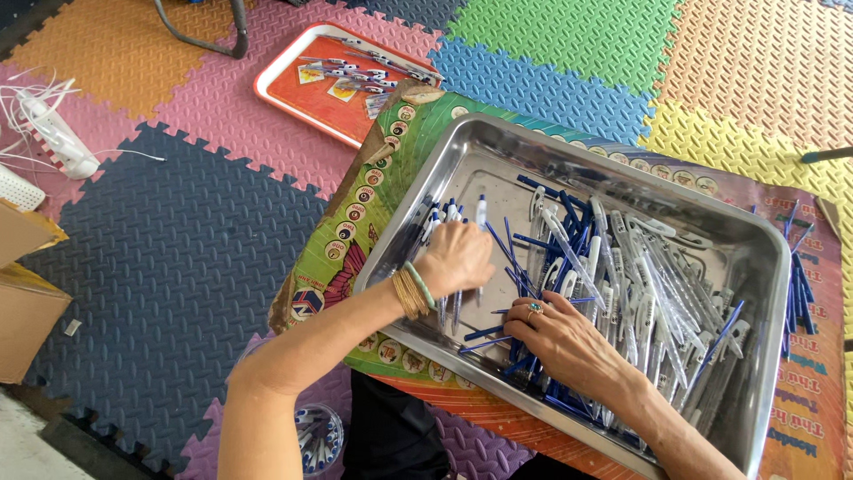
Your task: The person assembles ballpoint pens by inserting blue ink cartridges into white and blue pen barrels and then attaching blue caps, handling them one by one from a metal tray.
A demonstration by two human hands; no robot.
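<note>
A big steel tray [498, 142] rests on a colourful printed board [373, 187] and holds several blue and white pen parts [640, 284]. My left hand [455, 260], with bangles on the wrist, is closed around a bunch of assembled pens [449, 213] standing at the tray's left side. My right hand [560, 333], wearing a ring, lies palm down inside the tray with its fingers among loose blue refills [515, 267].
An orange plastic tray [302, 89] with a few pen parts sits at the top left on foam floor mats [178, 249]. Cardboard boxes [22, 302] stand at the left edge. A clear cup of pens [318, 437] is below the board. Blue refills [797, 293] lie right of the steel tray.
</note>
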